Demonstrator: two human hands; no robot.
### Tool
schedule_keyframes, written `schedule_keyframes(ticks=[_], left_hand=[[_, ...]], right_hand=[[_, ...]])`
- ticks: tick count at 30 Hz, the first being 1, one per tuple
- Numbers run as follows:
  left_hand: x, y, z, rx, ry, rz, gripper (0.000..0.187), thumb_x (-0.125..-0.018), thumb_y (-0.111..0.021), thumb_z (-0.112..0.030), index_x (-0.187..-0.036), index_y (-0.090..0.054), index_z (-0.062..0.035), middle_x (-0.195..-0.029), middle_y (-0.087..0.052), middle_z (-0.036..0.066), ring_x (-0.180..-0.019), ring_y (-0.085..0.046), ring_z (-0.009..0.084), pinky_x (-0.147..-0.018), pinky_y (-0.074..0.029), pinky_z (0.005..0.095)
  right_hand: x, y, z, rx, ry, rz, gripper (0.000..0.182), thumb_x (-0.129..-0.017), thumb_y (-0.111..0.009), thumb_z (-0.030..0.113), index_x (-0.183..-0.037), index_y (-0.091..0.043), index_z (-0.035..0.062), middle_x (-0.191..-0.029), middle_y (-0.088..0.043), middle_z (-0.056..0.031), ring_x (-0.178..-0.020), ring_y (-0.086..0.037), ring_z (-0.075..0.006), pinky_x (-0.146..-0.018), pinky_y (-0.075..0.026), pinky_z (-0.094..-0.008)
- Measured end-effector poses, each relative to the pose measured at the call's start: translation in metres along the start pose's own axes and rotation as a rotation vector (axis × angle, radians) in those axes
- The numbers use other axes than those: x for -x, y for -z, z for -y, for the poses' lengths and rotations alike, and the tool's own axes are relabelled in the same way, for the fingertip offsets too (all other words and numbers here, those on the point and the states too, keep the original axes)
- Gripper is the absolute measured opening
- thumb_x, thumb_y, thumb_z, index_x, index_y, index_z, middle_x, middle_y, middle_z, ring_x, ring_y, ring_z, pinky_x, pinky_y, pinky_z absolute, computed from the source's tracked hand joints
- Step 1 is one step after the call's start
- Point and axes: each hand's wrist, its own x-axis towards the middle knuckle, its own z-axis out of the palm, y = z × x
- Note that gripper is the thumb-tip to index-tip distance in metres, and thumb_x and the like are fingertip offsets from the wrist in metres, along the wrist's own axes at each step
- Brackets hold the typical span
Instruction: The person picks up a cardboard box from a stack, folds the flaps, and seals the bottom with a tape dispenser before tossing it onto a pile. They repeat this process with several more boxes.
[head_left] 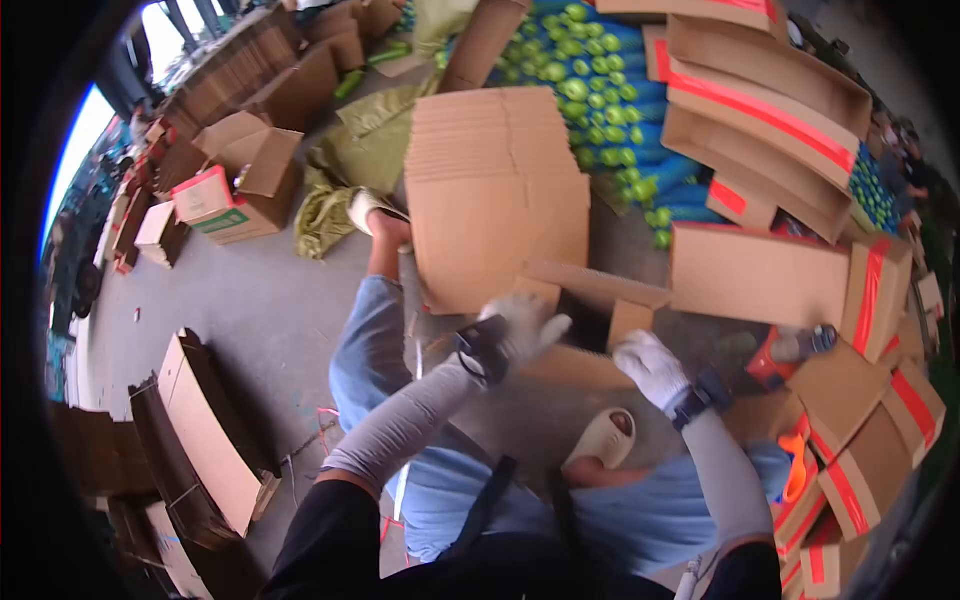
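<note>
A small cardboard box (580,368) stands in front of me between my knees, its top open and its inside dark. My left hand (520,328), in a whitish glove and blurred by motion, is over the box's left side with its fingers apart. At the right end, the gloved fingers of my right hand (650,366) are curled against the edge of a raised flap (630,325). Just beyond the box lies a tall stack of flattened cardboard (500,210).
Taped cartons (760,270) line the right, near a red tape dispenser (768,360) and an orange-handled tool (796,466). Green round produce (590,90) covers blue sheeting behind. Opened boxes (240,180) and cardboard sheets (205,430) are on the left floor.
</note>
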Motion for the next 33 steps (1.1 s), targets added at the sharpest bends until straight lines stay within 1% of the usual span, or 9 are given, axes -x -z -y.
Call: schedule_keyframes(ticks=[1,2,3,5,9,12,25,30,33], left_hand=[[0.013,-0.003,-0.020,0.071,-0.041,0.065,0.046,-0.084,-0.067,-0.036,-0.115,-0.057,-0.0031,-0.104,-0.061,0.020,-0.101,-0.059,0.0369,-0.086,-0.049,0.0468],[0.036,0.001,-0.001,0.040,0.036,-0.197,0.042,-0.084,-0.066,-0.035,-0.112,-0.058,-0.0048,-0.104,-0.060,0.019,-0.100,-0.058,0.0381,-0.087,-0.047,0.0476],[-0.047,-0.069,-0.026,-0.027,-0.030,-0.453,0.050,-0.082,-0.068,-0.035,-0.123,-0.056,-0.0068,-0.118,-0.057,0.019,-0.113,-0.053,0.0398,-0.097,-0.043,0.0517],[-0.033,-0.061,-0.036,-0.260,-0.218,-0.509,0.067,-0.076,-0.074,-0.033,-0.134,-0.050,-0.0089,-0.133,-0.049,0.020,-0.120,-0.047,0.0437,-0.103,-0.038,0.0564],[-0.039,-0.068,-0.043,-0.217,-0.177,-0.373,0.086,-0.077,-0.073,-0.039,-0.148,-0.036,-0.0076,-0.151,-0.035,0.020,-0.138,-0.032,0.0444,-0.112,-0.024,0.0621],[-0.040,-0.070,-0.049,-0.114,-0.155,-0.325,0.078,-0.083,-0.067,-0.039,-0.147,-0.038,-0.0046,-0.151,-0.037,0.018,-0.141,-0.032,0.0387,-0.113,-0.023,0.0611],[-0.040,-0.085,-0.072,-0.169,-0.139,0.056,0.069,-0.097,-0.043,-0.044,-0.152,-0.028,-0.0047,-0.157,-0.029,0.020,-0.146,-0.025,0.0356,-0.119,-0.016,0.0508],[-0.050,-0.106,-0.087,-0.271,0.078,0.052,0.068,-0.098,-0.038,-0.041,-0.155,-0.022,-0.0075,-0.161,-0.021,0.014,-0.149,-0.019,0.0327,-0.119,-0.012,0.0527],[-0.051,-0.103,-0.094,-0.350,0.087,0.067,0.066,-0.100,-0.037,-0.039,-0.155,-0.019,-0.0068,-0.161,-0.021,0.015,-0.148,-0.020,0.0331,-0.119,-0.015,0.0519]], right_hand=[[0.040,0.003,0.012,-0.011,-0.096,0.039,0.059,-0.088,-0.064,0.038,-0.135,-0.051,0.0053,-0.129,-0.053,-0.0186,-0.122,-0.049,-0.0330,-0.102,-0.041,-0.0459],[0.031,-0.018,0.057,0.240,-0.136,-0.348,0.048,-0.085,-0.067,0.027,-0.126,-0.055,0.0045,-0.118,-0.056,-0.0177,-0.114,-0.051,-0.0361,-0.102,-0.041,-0.0454],[0.002,-0.040,-0.055,0.309,-0.061,-0.640,0.044,-0.084,-0.066,0.022,-0.122,-0.056,0.0037,-0.122,-0.054,-0.0169,-0.117,-0.050,-0.0375,-0.104,-0.039,-0.0487],[0.009,-0.060,-0.046,0.350,-0.036,-0.801,0.045,-0.082,-0.067,0.020,-0.122,-0.056,0.0043,-0.127,-0.051,-0.0174,-0.122,-0.046,-0.0397,-0.105,-0.037,-0.0541],[0.004,-0.035,-0.033,0.679,0.118,-0.665,0.059,-0.084,-0.063,0.030,-0.137,-0.050,0.0053,-0.144,-0.042,-0.0218,-0.137,-0.035,-0.0421,-0.112,-0.026,-0.0601],[-0.019,0.007,-0.017,0.487,-0.196,-0.685,0.059,-0.089,-0.060,0.033,-0.140,-0.047,0.0074,-0.143,-0.046,-0.0195,-0.136,-0.036,-0.0417,-0.111,-0.025,-0.0615],[0.044,-0.059,-0.005,0.383,-0.204,-0.379,0.069,-0.089,-0.059,0.045,-0.142,-0.046,0.0031,-0.151,-0.038,-0.0198,-0.140,-0.035,-0.0357,-0.112,-0.019,-0.0650],[0.161,0.031,0.009,0.196,-0.402,-0.630,0.043,-0.089,-0.067,0.027,-0.126,-0.060,0.0057,-0.134,-0.056,-0.0178,-0.124,-0.054,-0.0321,-0.104,-0.043,-0.0435],[0.275,0.080,-0.048,0.203,-0.887,-1.061,0.022,-0.088,-0.069,0.020,-0.098,-0.069,0.0013,-0.086,-0.069,-0.0162,-0.080,-0.069,-0.0298,-0.073,-0.054,-0.0364]])
